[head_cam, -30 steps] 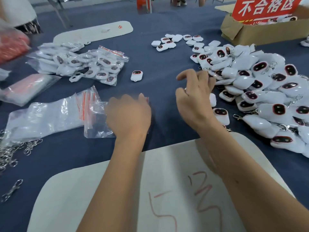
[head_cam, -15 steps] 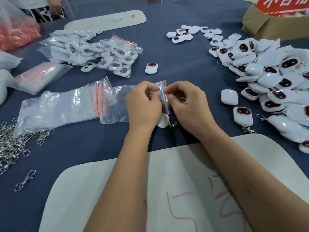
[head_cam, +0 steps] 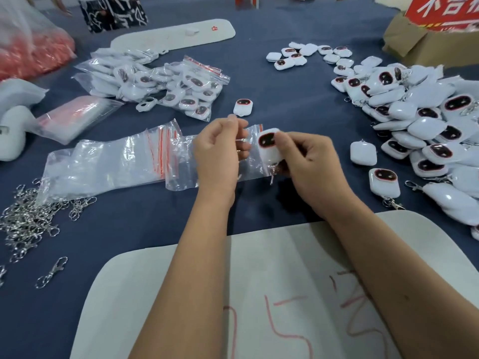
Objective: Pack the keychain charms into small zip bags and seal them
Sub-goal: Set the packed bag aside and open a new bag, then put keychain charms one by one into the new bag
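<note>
Reading the far right first: a red sign (head_cam: 447, 10) over a cardboard box (head_cam: 425, 45) shows white Chinese characters, cut off at the edge; the near white board (head_cam: 160, 286) carries red scrawls I cannot read. At the table's middle, my right hand (head_cam: 311, 167) pinches a keychain charm (head_cam: 269, 146) (white, rounded, with a dark red-rimmed oval face) at the mouth of a small zip bag (head_cam: 248, 156), clear with a red seal line. My left hand (head_cam: 217, 156) pinches the bag's opening, fingers curled. Loose charms (head_cam: 427, 120) are heaped right; packed bags (head_cam: 160, 84) lie far left, metal clasps (head_cam: 26, 218) near left.
</note>
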`<state>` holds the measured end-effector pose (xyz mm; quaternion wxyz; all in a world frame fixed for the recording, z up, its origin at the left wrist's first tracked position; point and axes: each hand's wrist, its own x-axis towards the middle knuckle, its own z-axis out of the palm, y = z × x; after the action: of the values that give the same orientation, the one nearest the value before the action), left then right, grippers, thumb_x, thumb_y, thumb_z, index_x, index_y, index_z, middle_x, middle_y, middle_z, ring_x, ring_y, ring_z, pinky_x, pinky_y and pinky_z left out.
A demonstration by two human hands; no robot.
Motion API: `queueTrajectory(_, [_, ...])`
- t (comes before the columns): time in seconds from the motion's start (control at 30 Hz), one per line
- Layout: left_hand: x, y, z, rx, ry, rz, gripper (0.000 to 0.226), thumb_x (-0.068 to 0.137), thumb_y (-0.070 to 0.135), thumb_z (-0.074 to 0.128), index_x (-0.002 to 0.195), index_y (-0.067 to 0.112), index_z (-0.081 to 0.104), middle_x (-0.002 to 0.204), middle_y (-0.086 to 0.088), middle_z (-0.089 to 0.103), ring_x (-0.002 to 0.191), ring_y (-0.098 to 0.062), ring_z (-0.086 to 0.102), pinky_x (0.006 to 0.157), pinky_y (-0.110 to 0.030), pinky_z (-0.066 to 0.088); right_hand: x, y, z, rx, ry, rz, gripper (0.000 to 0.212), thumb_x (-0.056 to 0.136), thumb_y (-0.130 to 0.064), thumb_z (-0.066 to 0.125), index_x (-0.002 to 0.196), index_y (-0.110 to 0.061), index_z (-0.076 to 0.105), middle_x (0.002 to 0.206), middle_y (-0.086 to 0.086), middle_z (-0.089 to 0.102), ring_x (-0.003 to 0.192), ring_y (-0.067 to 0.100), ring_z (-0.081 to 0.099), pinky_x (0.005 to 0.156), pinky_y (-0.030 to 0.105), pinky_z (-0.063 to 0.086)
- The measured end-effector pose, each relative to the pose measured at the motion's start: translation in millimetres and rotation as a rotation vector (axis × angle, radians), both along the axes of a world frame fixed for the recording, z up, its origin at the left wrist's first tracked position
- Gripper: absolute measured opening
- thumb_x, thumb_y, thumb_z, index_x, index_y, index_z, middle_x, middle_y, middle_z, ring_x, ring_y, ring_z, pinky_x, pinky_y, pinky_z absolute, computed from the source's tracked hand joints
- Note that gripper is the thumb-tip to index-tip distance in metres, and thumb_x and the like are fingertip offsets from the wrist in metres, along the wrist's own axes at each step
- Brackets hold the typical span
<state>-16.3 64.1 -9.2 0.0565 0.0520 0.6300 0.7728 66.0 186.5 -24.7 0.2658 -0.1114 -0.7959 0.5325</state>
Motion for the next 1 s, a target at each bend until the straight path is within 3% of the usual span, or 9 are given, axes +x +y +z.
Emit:
queueTrajectory(0.1, [5.1,3.1,0.8,-0.043,0.035,-0.109,0.026,0.104,0.021,0.058,0.089,0.008,0.075,0.079,-0.007,0.069,0.061,-0.011,0.058,0.051,-0.020,0.047,-2.2,8.0,2.1,-0.337,0.034,0.099,0.020,0.107,-0.014,0.057,0.109,-0.008,0.077,0.077,0.008,0.073,0.059,0.016,0.065,0.053,0.024,0.051])
queueTrajectory(0.17, [7.1,4.5,0.0,-0.081,0.049,-0.155,0.022,0.102,0.016,0.060,0.093,0.003,0.076,0.085,-0.011,0.074,0.066,-0.013,0.062,0.050,-0.021,0.048,-3.1,8.8,0.8,-0.374,0.021,0.134,0.018,0.106,-0.012,0.059,0.109,-0.008,0.077,0.082,0.014,0.076,0.060,0.021,0.067,0.053,0.025,0.052])
queueTrajectory(0.4, [4.7,3.9,-5.4,-0.159,0.032,-0.184,0.018,0.100,0.012,0.065,0.091,0.001,0.076,0.072,-0.003,0.072,0.060,-0.009,0.064,0.052,-0.018,0.050,-4.1,10.9,1.0,-0.485,0.016,0.147,0.023,0.108,-0.009,0.055,0.101,0.002,0.074,0.076,0.017,0.073,0.055,0.021,0.065,0.049,0.024,0.051])
queueTrajectory(0.6, [3.5,4.9,-5.6,-0.155,-0.014,-0.194,0.017,0.098,0.013,0.068,0.093,-0.001,0.074,0.067,0.000,0.072,0.053,-0.008,0.063,0.051,-0.019,0.051,-4.8,11.9,1.4,-0.527,0.022,0.124,0.023,0.107,-0.010,0.057,0.099,0.003,0.074,0.073,0.015,0.073,0.051,0.019,0.063,0.046,0.023,0.050])
queueTrajectory(0.7, [4.5,5.1,-4.9,-0.130,-0.009,-0.213,0.016,0.099,0.014,0.067,0.092,0.001,0.075,0.070,-0.002,0.072,0.055,-0.010,0.063,0.051,-0.020,0.051,-4.8,11.4,0.9,-0.496,0.035,0.100,0.022,0.107,-0.010,0.057,0.101,-0.001,0.076,0.081,0.015,0.076,0.057,0.020,0.066,0.047,0.024,0.051])
queueTrajectory(0.83, [6.3,4.8,-3.2,-0.067,0.010,-0.243,0.014,0.099,0.017,0.066,0.095,0.008,0.076,0.080,-0.003,0.074,0.068,-0.014,0.069,0.054,-0.022,0.053,-5.2,10.0,-0.8,-0.406,0.098,0.051,0.019,0.106,-0.010,0.059,0.108,-0.005,0.077,0.097,0.007,0.079,0.084,0.019,0.073,0.067,0.034,0.059])
queueTrajectory(0.9, [5.8,4.2,-3.1,-0.051,0.021,-0.254,0.014,0.099,0.017,0.065,0.097,0.010,0.077,0.085,-0.004,0.074,0.074,-0.016,0.071,0.055,-0.024,0.054,-5.5,9.3,-1.4,-0.368,0.128,0.034,0.018,0.105,-0.010,0.060,0.110,-0.006,0.077,0.100,0.004,0.080,0.090,0.014,0.074,0.077,0.030,0.059])
queueTrajectory(1.0, [4.9,3.3,-3.7,-0.040,0.045,-0.278,0.014,0.100,0.018,0.065,0.096,0.012,0.077,0.087,-0.006,0.075,0.077,-0.020,0.071,0.058,-0.027,0.055,-5.0,8.0,-1.3,-0.326,0.168,0.018,0.017,0.104,-0.009,0.061,0.110,-0.008,0.077,0.098,0.001,0.080,0.089,0.010,0.074,0.075,0.020,0.056])
